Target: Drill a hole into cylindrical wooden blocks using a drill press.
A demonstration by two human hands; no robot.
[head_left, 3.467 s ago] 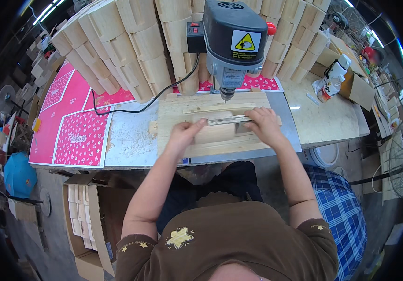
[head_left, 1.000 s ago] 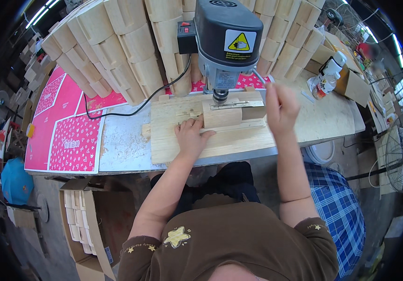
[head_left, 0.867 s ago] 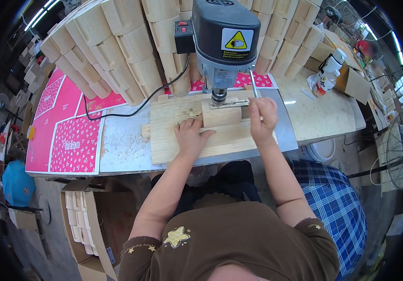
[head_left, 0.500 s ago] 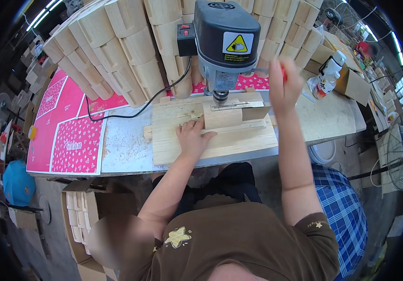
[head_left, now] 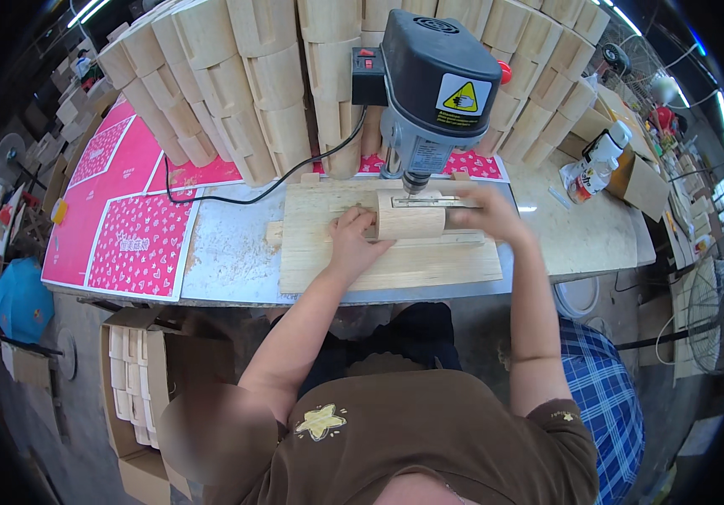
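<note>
Left hand: the left hand has its thumb and fingers apart; the fingertips touch the left end of the wood block and the thumb lies along its front.
Right hand: the right hand bends around the block's right end, by the metal strip; I cannot tell how tightly it is closed.
Arms: both reach forward from brown sleeves; the right elbow is bent more.
Wood block: the round, pale wood block lies on its side between the hands, under the drill, with the metal strip along its top.
Board: a flat wooden board sits under the block.
Drill: the big dark drill machine points down at the block; I cannot tell if the tip touches it.
Table: pink sheets cover the left side of the table; bottles and an open box are at the right.
Behind: tall stacks of wood pieces stand like a wall.
Floor: a cardboard box of pale pieces at left, a white bucket at right.
Room: a blue umbrella far left, a fan far right.
</note>
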